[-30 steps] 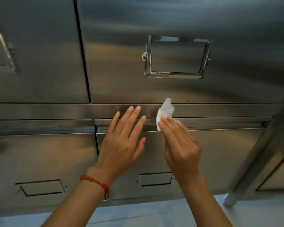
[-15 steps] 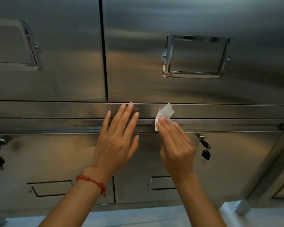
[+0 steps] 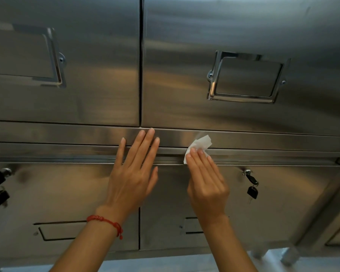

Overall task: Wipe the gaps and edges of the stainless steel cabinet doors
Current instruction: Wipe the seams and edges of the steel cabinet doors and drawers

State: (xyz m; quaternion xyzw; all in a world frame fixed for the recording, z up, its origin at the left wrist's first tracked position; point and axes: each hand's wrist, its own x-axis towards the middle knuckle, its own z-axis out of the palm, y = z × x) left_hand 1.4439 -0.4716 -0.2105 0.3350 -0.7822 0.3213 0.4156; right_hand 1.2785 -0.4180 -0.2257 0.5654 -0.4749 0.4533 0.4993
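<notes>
right now my right hand (image 3: 206, 183) presses a folded white wipe (image 3: 198, 144) with straight fingers into the horizontal gap (image 3: 263, 152) above the lower cabinet doors (image 3: 234, 203), likely to reach the seam. my left hand (image 3: 133, 177), flat and holding nothing, rests on the steel rail (image 3: 67, 134), seemingly for steadiness.

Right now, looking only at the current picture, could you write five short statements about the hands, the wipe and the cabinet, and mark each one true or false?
1. The right hand presses a white wipe against the horizontal strip between the upper and lower doors. True.
2. The left hand grips a door handle. False: it lies flat and open on the cabinet front, its fingers straight.
3. A red bracelet is on the left wrist. True.
4. Keys hang from a lock to the right of the right hand. True.
5. The upper right door stands open. False: it is closed.
</notes>
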